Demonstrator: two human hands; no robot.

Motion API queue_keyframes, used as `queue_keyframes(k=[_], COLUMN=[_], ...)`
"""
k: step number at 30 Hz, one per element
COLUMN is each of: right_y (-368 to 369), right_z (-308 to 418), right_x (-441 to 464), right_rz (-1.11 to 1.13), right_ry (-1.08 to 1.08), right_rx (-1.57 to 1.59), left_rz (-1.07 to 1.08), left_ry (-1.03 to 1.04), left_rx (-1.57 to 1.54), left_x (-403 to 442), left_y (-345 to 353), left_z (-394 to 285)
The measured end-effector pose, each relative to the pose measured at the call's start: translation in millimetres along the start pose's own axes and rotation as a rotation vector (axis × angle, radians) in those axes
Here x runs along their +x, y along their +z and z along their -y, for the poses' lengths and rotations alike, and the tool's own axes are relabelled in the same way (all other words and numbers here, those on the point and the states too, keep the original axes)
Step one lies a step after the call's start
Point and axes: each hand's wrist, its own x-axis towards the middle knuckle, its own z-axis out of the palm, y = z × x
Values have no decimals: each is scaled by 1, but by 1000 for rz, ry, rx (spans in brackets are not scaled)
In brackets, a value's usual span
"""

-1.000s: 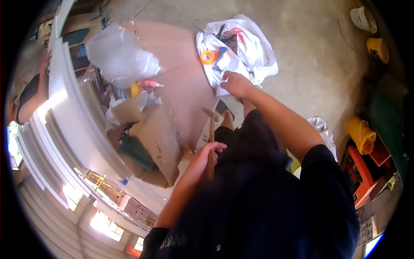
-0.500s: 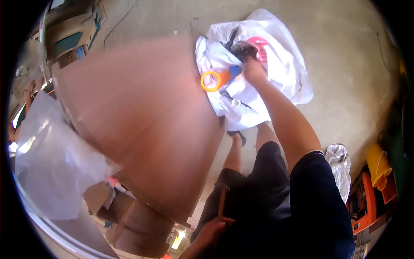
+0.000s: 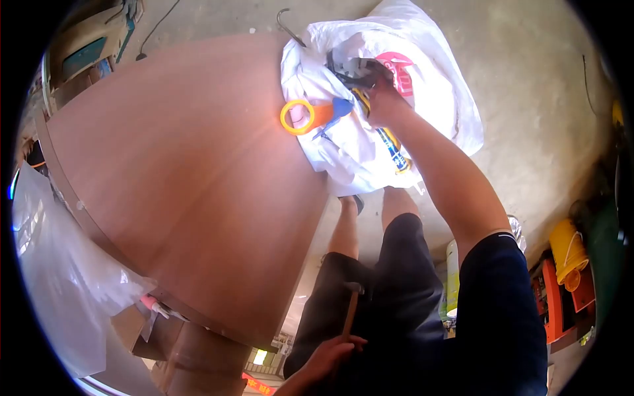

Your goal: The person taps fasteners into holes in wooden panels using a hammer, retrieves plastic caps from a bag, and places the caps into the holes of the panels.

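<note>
My left hand, low in the head view, is closed around the wooden handle of a hammer, its metal head pointing up. At the top, my right hand reaches into an open white plastic bag with pink print. Its fingers are bent in shadow against dark objects; which one they grip is hard to make out. Beside the wrist lies a slim yellow-and-blue printed item. An orange piece with a yellow ring and a blue end rests on the bag's left side.
A large brown curved board fills the left, with a clear plastic sheet at its lower edge. Cardboard lies below it. A metal hook is by the bag. To the right stand a yellow bucket and an orange rack.
The view has shifted, and the board fills more of it. My right hand stays in the bag, where the yellow-and-blue item now shows beside the wrist. My left hand still holds the hammer.
</note>
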Motion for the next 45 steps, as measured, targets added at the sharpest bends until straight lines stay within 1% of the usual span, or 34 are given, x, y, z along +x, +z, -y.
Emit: queue_keyframes(k=[1,2,3,5,6,7,9,10,11,12,13,15,16,18,19,21,24,25,27,28,30,32,34,37,40,43,45], right_y=[-4,-4,9,-15,-15,-11,5,0,24,70,88,79,67,29,25,21,4,19,29,27,27,56,58,48,37,22,35], right_z=[0,-1,-12,-19,-27,-32,-39,-33,-39,-48,-47,-40,-35,-29,-35,-39,-30,-35,-33,-29,-18,-28,-33,-34,-15,-7,-18], right_x=[2,0,8,-7,-9,-3,3,0,11,26,30,25,18,-3,-4,5,20,22,13,11,2,13,9,22,11,-2,1], right_rz=[57,39,0,122,135,108,72,127,-92,-310,-363,-260,-203,-36,-58,-65,12,-93,-173,-161,-122,-187,-340,-263,-139,-211,-272], right_ry=[-2,-2,-119,-171,-230,-222,-205,-199,-174,-149,-85,54,76,-64,-149,-198,2,-63,-108,-67,14,92,-7,195,279,280,110], right_rx=[-49,-53,-20,67,65,53,30,10,-29,-65,15,261,310,80,-3,-1,218,92,14,-18,-76,191,103,467,177,607,431], left_rz=[0,-9,-17,-29,-31,-28,-9,-3,7,14,19,33,42,48,58,72,89,95,75,65,41,40,62,71,70,80,68], left_ry=[7,13,13,4,16,36,-2,-21,-8,2,6,-3,-15,31,60,8,7,9,44,71,49,33,48,42,68,18,72], left_rx=[38,13,-20,-56,-53,-49,-106,-133,-95,-57,-26,-167,-231,-137,-94,-122,-111,-105,-105,-101,-131,-148,-153,-105,-139,-134,-102], left_x=[4,4,3,-4,-4,0,3,4,8,8,6,3,-3,-5,-4,-5,1,-1,-3,-2,-3,-6,-3,-1,-1,-1,0], left_y=[-4,-5,-3,-5,-8,-11,-13,-12,-14,-15,-15,-10,-10,-16,-16,-11,-14,-14,-12,-13,-12,-9,-9,-11,-13,-20,-18], left_z=[1,-1,-1,5,6,4,6,6,4,2,2,-2,-3,-10,-15,-24,-26,-24,-23,-25,-31,-32,-31,-31,-28,-28,-28])
